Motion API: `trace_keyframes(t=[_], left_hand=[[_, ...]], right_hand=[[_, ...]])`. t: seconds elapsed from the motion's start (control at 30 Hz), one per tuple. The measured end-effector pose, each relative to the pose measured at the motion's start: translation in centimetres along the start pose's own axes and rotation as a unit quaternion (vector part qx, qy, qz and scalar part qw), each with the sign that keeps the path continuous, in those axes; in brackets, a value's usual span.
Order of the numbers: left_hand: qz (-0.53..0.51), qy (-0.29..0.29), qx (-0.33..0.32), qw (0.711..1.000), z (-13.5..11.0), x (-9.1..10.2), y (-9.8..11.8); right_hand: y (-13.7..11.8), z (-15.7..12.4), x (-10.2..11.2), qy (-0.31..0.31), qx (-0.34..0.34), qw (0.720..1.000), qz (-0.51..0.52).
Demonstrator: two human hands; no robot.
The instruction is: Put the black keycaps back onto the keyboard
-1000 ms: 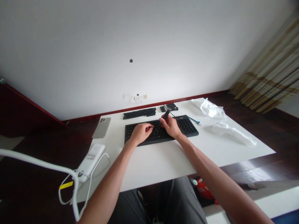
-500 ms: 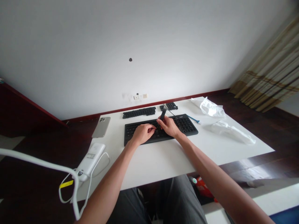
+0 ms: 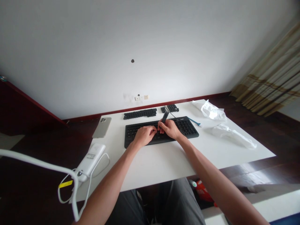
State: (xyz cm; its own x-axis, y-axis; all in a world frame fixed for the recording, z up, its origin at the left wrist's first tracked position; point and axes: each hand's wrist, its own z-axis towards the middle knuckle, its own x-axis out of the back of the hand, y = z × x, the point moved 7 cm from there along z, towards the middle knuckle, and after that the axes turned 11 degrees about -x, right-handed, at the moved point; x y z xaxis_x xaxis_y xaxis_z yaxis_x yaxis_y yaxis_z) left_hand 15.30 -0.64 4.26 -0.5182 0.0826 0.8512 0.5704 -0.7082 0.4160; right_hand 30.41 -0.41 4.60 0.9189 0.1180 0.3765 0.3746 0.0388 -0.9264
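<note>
A black keyboard (image 3: 152,142) lies on the white table in front of me, with rows of dark keys. My right hand (image 3: 170,128) is closed round a keycap puller (image 3: 165,116), whose black handle tilts up and to the right over the keyboard's middle. At its lower end, my left hand (image 3: 145,135) has thumb and fingers pinched together, low on the keys. Whatever sits between those fingertips is hidden. Behind the keyboard, black keycaps (image 3: 140,114) are laid out in rows, with a smaller group of keycaps (image 3: 172,108) to the right.
A phone (image 3: 102,127) and a white power strip (image 3: 91,161) with its cable lie at the left. To the keyboard's right are a blue brush-like tool (image 3: 194,122) and crumpled clear plastic bags (image 3: 234,135). A white tube (image 3: 42,164) crosses the lower left foreground.
My left fingers have drawn slightly closer to the puller's lower end. The puller's handle leans a little further right and sits lower. The view has shifted slightly.
</note>
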Motion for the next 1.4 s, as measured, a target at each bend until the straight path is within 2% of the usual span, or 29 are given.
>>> trace_keyframes(t=[0.17, 0.4, 0.6, 0.7, 0.9, 1.03, 1.13, 1.27, 1.4], left_hand=[[0.006, -0.030, 0.000, 1.000, -0.1, 0.1, 0.3], [-0.002, -0.040, 0.009, 0.999, -0.1, 0.3, 0.4], [-0.006, -0.027, 0.017, 0.999, -0.1, 0.4, 0.1], [-0.017, -0.037, 0.005, 0.999, -0.1, 0.3, 0.1], [-0.013, -0.047, -0.006, 0.999, -0.1, 0.7, 0.2], [-0.040, -0.035, 0.003, 0.999, 0.0, 0.9, 0.2], [-0.043, -0.033, 0.001, 0.999, 0.0, 0.9, 0.5], [-0.021, -0.061, 0.006, 0.998, -0.2, 1.0, 1.0], [0.008, -0.103, 0.003, 0.995, -0.3, 1.1, 1.6]], right_hand=[[0.9, 0.4, -0.2, 0.003, -0.014, 1.000, 0.024], [1.3, 0.4, -0.2, 0.019, -0.024, 0.999, 0.017], [0.8, 0.1, 0.1, 0.052, -0.031, 0.998, -0.027], [-0.2, -0.3, 0.1, 0.061, -0.010, 0.995, -0.075], [-2.2, -1.4, -0.7, 0.082, 0.080, 0.979, -0.166], [-1.2, -1.0, 0.2, 0.112, 0.035, 0.985, -0.127], [-0.3, -0.5, 0.8, 0.111, 0.012, 0.990, -0.091], [0.1, -0.2, 0.8, 0.079, 0.005, 0.995, -0.059], [0.1, -0.2, 0.8, 0.076, -0.001, 0.996, -0.046]])
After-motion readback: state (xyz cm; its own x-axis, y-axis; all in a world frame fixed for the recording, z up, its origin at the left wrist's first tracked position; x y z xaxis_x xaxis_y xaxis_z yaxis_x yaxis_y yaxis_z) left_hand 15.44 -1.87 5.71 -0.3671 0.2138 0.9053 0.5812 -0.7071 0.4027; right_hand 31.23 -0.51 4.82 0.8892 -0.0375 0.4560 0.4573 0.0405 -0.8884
